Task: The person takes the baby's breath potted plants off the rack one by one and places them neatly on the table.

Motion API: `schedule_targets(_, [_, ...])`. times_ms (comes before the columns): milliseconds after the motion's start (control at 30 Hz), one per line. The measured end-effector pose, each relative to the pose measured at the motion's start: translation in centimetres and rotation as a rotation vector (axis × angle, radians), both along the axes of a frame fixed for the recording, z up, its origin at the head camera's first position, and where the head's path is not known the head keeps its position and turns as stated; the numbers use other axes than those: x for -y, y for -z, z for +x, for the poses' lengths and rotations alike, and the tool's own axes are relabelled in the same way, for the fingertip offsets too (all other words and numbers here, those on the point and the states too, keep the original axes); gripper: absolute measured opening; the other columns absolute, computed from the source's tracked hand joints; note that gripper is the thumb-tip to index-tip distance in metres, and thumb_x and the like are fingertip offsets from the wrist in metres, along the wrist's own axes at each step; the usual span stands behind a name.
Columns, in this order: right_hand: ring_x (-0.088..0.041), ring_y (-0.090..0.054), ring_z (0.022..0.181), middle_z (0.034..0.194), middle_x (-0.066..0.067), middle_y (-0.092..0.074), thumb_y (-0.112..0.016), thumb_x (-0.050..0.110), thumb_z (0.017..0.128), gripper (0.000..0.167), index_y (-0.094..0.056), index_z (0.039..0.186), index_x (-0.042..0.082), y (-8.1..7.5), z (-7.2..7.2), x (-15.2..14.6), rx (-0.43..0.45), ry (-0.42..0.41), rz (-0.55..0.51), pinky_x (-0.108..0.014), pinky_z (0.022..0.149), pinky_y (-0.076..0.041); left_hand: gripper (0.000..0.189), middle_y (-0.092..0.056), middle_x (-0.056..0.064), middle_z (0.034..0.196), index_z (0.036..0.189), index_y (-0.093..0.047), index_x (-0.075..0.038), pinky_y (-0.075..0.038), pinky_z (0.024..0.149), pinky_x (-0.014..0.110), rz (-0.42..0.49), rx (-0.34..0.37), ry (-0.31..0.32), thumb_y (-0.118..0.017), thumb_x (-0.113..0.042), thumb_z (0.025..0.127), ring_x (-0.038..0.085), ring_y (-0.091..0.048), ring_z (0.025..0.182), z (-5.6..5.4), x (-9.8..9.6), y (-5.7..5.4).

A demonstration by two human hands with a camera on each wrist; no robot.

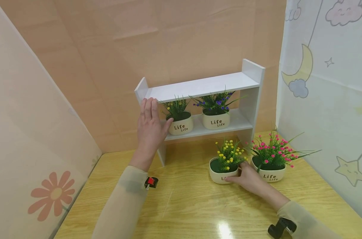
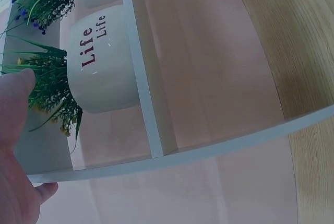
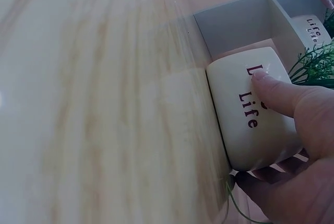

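My right hand (image 1: 252, 179) holds a cream pot of yellow artificial flowers (image 1: 224, 172) on the table. Its thumb lies across the "Life" lettering on the front and the fingers are around the side, as the right wrist view shows. My left hand (image 1: 151, 127) rests at the left upright of a white two-tier shelf (image 1: 198, 87), fingers straight up and thumb spread toward a potted plant with small yellow flowers (image 1: 181, 124). Beside that plant on the lower tier stands a pot with blue-purple flowers (image 1: 216, 121).
Just right of my right hand stands a pot with pink flowers (image 1: 268, 172), its long leaves reaching out to the right. The shelf stands at the back of the wooden table (image 1: 181, 205), against a peach backdrop (image 1: 181, 39). Printed cloth walls (image 1: 333, 109) flank both sides.
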State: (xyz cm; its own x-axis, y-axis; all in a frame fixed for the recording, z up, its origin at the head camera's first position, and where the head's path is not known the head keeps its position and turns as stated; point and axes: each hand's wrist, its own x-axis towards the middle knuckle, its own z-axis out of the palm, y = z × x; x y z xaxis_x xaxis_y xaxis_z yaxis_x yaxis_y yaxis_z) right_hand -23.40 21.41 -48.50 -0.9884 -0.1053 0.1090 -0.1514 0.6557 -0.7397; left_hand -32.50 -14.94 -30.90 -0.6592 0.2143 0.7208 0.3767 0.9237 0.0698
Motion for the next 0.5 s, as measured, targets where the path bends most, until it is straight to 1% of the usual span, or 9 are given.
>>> schedule_targets(133, [-0.019,-0.05,0.072,0.09,-0.009,-0.051,-0.097,0.041,0.086,0.059,-0.056,0.101,0.0,0.04,0.03,-0.05,0.005,0.006,0.005,-0.031,0.058,-0.041,0.093,-0.019,0.02,0.173,0.168,-0.017,-0.001,-0.019,0.135,0.048,0.004,-0.009,0.012,-0.072,-0.046,0.108,0.037,-0.006,0.168,-0.12,0.05,-0.02])
schedule_targets(267, [-0.02,-0.049,0.074,0.091,-0.009,-0.05,-0.096,0.042,0.086,0.062,-0.056,0.103,-0.002,0.1,0.05,-0.16,0.015,0.009,0.008,-0.031,0.059,-0.04,0.094,-0.019,0.02,0.173,0.168,-0.017,0.0,-0.017,0.136,0.047,0.008,-0.01,0.019,-0.072,-0.045,0.108,0.037,-0.007,0.168,-0.03,0.06,-0.06])
schedule_targets(400, [-0.023,-0.052,0.08,0.095,-0.011,-0.052,-0.097,0.042,0.086,0.074,-0.058,0.118,-0.012,0.13,0.06,-0.32,0.017,0.007,0.015,-0.033,0.064,-0.044,0.094,-0.019,0.02,0.174,0.169,-0.017,0.0,-0.014,0.136,0.044,0.007,0.002,0.013,-0.071,-0.046,0.108,0.037,-0.006,0.168,0.03,0.05,-0.09])
schedule_targets(500, [-0.026,-0.058,0.091,0.108,-0.018,-0.06,-0.097,0.043,0.086,0.089,-0.055,0.134,-0.019,0.16,0.06,-0.47,0.006,0.004,0.022,-0.038,0.076,-0.052,0.094,-0.02,0.02,0.174,0.169,-0.017,0.0,-0.014,0.136,0.045,0.011,0.007,0.01,-0.071,-0.047,0.108,0.036,-0.006,0.168,0.02,-0.02,-0.12])
